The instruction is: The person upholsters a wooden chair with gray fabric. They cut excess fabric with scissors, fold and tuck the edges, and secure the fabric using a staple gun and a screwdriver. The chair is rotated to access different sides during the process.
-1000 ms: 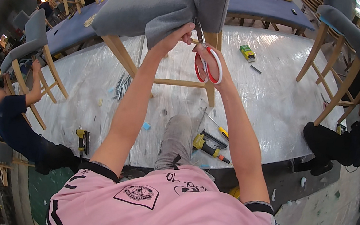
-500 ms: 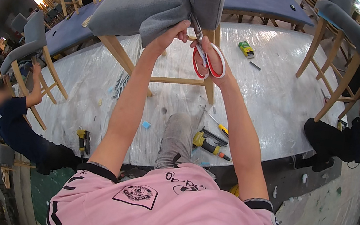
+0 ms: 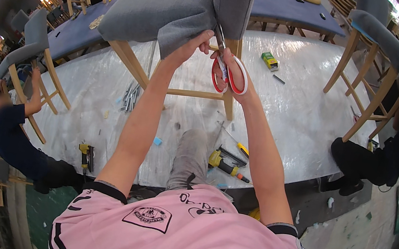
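- At the upper centre of the head view, the grey chair (image 3: 159, 4) stands on the film-covered bench (image 3: 294, 124), a loose flap (image 3: 181, 29) of its cloth hanging at the seat's rear corner beside the backrest (image 3: 232, 3).
- Just right of the flap, the right hand (image 3: 235, 75) grips the scissors (image 3: 221, 39), its fingers wrapped about the red-and-white handles; the blades point up into the corner where seat meets backrest. How far they are parted I cannot tell.
- Left of the blades, the left hand (image 3: 191, 45) has its fingers curled in at the flap; whether they pinch the cloth I cannot tell.
- Upper centre again: those fingertips sit near the blades, so a slip or sudden close could nick them.
- Same corner: the blades are tucked so close to the backrest that a small turn of the wrist could snip its cover or the seat's, I judge. Slack cloth could also fold between the blades and leave a ragged edge.
- Lower centre: the staple gun (image 3: 224, 164) and screwdriver (image 3: 242, 149) lie near the bench edge, close to the knee (image 3: 193, 144); a careless shift of the leg could knock them.
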{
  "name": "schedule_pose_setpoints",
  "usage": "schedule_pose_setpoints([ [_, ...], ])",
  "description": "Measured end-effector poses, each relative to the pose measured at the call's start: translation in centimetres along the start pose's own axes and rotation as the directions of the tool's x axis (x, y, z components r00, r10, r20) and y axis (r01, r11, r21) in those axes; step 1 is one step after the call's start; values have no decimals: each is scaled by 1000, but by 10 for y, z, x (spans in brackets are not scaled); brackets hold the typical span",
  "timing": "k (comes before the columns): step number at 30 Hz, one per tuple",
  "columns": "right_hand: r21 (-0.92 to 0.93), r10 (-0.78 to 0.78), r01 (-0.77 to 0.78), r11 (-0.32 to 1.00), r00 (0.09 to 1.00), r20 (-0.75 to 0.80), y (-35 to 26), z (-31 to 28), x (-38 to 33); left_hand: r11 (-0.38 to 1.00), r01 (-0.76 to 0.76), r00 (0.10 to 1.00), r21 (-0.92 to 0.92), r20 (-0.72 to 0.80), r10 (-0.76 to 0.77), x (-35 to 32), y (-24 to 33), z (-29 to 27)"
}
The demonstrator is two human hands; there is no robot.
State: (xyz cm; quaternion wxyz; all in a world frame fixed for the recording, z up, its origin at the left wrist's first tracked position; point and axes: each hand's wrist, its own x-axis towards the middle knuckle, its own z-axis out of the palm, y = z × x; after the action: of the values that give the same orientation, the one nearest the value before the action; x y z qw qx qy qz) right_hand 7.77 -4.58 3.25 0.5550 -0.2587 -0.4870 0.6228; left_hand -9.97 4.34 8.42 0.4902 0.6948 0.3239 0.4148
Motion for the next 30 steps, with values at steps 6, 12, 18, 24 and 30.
schedule_pose_setpoints([
  [6, -165, -20, 14, 986, 999, -30, 9, -19, -33, 980, -186, 980, -66, 66, 190, -46, -40, 12],
  [12, 87, 76, -54, 995, 958, -276, 65, -34, -91, 489, 3, 999, -872, -23, -46, -80, -19, 39],
  [18, -8, -7, 5, 1000, 929, -370, 67, -19, -101, 716, 174, 943, -676, -95, -319, -33, -48, 90],
  [24, -251, -30, -131, 959, 835, -550, 88, -37, -129, 882, -76, 742, 465, 617, -261, -56, 14, 37],
  [30, -490, -181, -88, 868, 860, -476, 114, -28, -128, 146, -831, 556, 537, 801, 220, -5, 128, 40],
])
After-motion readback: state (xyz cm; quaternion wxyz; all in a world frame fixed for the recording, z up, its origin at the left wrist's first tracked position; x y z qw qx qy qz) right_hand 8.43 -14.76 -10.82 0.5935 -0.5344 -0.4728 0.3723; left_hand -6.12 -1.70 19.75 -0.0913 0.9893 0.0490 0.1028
